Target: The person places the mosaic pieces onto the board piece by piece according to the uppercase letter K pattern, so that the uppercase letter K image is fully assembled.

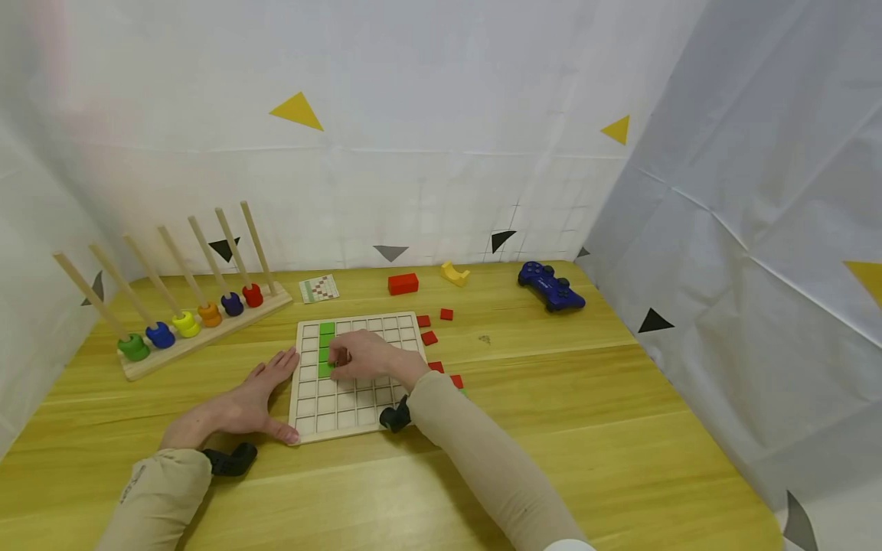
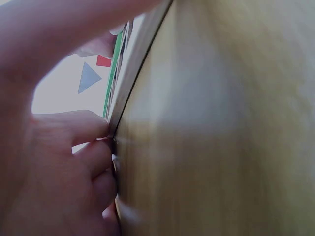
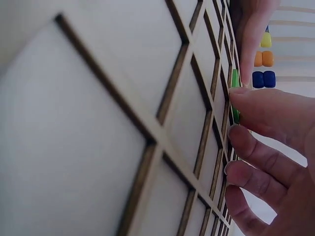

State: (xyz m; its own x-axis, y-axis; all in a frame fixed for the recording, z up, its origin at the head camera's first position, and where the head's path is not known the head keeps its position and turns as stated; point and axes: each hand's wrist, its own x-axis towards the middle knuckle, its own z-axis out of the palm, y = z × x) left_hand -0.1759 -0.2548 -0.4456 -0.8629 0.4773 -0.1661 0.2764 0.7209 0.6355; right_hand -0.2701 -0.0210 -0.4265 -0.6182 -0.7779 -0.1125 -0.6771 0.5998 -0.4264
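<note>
A pale wooden grid board (image 1: 358,398) lies on the table in the head view. A short column of green tiles (image 1: 326,340) fills cells near its left side. My right hand (image 1: 336,361) reaches over the board, its fingers curled, and thumb and forefinger pinch the lowest green tile (image 3: 236,81) at its cell. My left hand (image 1: 265,392) lies flat on the table with straight fingers. It touches the board's left edge (image 2: 129,83), and its thumb runs along the front corner. Several loose red tiles (image 1: 429,337) lie just right of the board.
At the back left stands a wooden peg rack (image 1: 207,337) with coloured rings. Behind the board lie a pattern card (image 1: 319,288), a red block (image 1: 403,284), a yellow piece (image 1: 455,273) and a blue game controller (image 1: 551,287). White curtains close the back and right.
</note>
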